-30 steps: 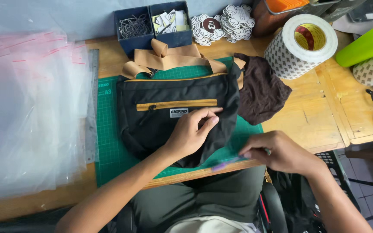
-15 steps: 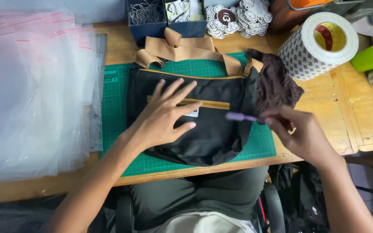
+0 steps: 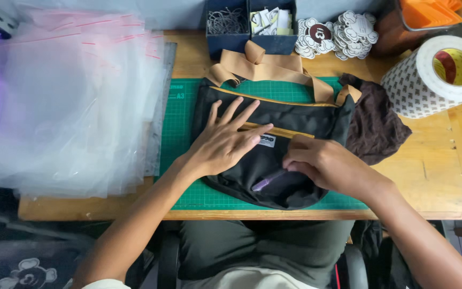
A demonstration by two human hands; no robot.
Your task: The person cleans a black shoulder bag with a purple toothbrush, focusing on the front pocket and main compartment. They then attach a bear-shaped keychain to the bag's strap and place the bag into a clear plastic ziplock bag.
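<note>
1. On the green cutting mat (image 3: 188, 160) lay the black sling bag (image 3: 274, 155) with its tan strap (image 3: 263, 67) folded above it — the bag stayed in the middle of the mat, as it was half a second earlier.
2. Since that earlier picture the right hand (image 3: 330, 166) had come down from the air beside the bag onto its front panel, close to the small white label (image 3: 267, 141) and the tan zipper line.
3. Its fingers were clenched around a thin purple tool (image 3: 268, 180), perhaps a pen or small cutter; the tip now lay against the black fabric instead of hovering over it.
4. The left hand (image 3: 225, 143) had hardly moved — it was still flat on the bag, fingers released and spread, pressing the fabric but grasping nothing.
5. I judged from this that the work had passed from steadying the bag to touching it with the tool.
6. Beside the bag a brown cloth (image 3: 378, 126) and the big roll of tape (image 3: 437, 75) were untouched; the clear plastic bags (image 3: 70, 107) also.
</note>
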